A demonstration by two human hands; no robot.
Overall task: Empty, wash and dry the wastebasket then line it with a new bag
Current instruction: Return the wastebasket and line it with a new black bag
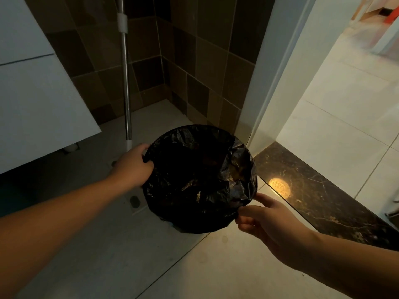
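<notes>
A round wastebasket stands on the bathroom floor, wrapped over its rim in a crinkled black plastic bag (200,178); the basket's own wall is hidden under the bag. My left hand (133,165) grips the bag at the basket's left rim, fingers curled over the edge. My right hand (265,219) pinches the bag's edge at the lower right rim between thumb and fingers. The inside of the bag is too dark to see into.
A mop handle (126,83) leans upright just behind the basket. A white cabinet (38,100) hangs at the left. A floor drain (135,201) lies left of the basket. A dark marble threshold (313,190) and white door frame (274,83) border the right.
</notes>
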